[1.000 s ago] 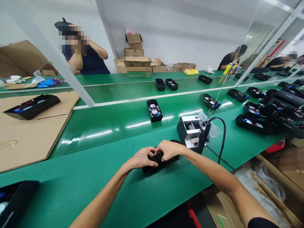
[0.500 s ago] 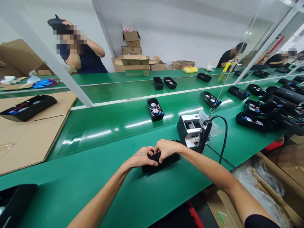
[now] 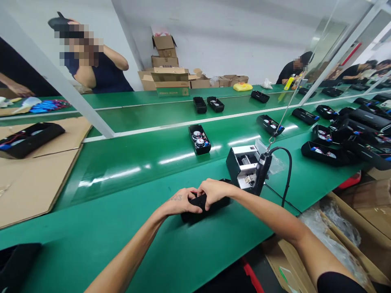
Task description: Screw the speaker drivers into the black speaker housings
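A long black housing (image 3: 218,203) lies on the near green bench (image 3: 91,244) in front of me. My left hand (image 3: 180,202) curls over its left part, fingers closed on the top edge. My right hand (image 3: 214,191) presses down on its middle, fingers bent and closed on it, thumb touching the left hand. Just right of the hands a black electric screwdriver (image 3: 262,173) hangs on a cable beside a small grey and black box (image 3: 242,165).
The green conveyor belt (image 3: 137,158) carries an open black housing with round parts (image 3: 199,139). Several more black housings (image 3: 324,152) lie at right. Cardboard sheets (image 3: 33,179) sit at left, a carton with plastic (image 3: 345,240) at lower right. Other people work across the line.
My hands stay on the black housing; the fingers have drawn a little closer together. The view has drifted slightly left and down.
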Demonstrator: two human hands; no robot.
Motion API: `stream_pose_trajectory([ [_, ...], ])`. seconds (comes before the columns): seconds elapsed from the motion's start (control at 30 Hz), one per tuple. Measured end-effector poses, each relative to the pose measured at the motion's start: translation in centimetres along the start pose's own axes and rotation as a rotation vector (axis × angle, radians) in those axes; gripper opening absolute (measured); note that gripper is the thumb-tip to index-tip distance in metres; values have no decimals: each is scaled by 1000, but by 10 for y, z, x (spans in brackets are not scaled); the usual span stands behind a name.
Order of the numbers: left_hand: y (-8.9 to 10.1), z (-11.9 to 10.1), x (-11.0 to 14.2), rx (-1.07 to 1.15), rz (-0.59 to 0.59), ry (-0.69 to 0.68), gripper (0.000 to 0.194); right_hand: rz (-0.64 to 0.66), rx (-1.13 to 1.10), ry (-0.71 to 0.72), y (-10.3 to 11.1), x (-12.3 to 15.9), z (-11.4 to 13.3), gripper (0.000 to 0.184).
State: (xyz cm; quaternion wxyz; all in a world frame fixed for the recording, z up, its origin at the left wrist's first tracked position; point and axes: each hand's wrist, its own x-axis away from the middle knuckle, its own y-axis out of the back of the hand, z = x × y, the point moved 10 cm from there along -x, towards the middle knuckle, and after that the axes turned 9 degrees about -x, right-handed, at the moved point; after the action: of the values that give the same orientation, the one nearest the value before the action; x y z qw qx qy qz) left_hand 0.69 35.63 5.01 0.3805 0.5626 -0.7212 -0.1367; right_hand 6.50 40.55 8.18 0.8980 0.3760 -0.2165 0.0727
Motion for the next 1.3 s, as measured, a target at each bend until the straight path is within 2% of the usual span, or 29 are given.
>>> stream_pose_trajectory([
  [0.2, 1, -4, -1, 11, 33, -9, 31, 25, -44, -59, 2, -5, -3, 44],
  [0.37, 6, -10, 1, 16, 44, -20, 26, 27, -81, -31, 3, -5, -4, 45],
  [0.6, 7, -15, 3, 33, 48, -43, 29, 28, -111, -1, 4, -7, -5, 46],
  [0.77, 6, -8, -1, 33, 45, -9, 30, -16, -67, 13, 4, -4, -2, 39],
  [0.93, 4, -2, -5, 60, 42, -10, 32, -86, 4, -46, 3, 0, -6, 44],
  [1.17, -1, 0, -2, 112, 39, -20, 32, -135, 52, -1, -3, 7, -2, 40],
  [1.3, -3, -1, -1, 108, 43, -33, 33, -148, 49, -28, -5, 9, -3, 44],
])
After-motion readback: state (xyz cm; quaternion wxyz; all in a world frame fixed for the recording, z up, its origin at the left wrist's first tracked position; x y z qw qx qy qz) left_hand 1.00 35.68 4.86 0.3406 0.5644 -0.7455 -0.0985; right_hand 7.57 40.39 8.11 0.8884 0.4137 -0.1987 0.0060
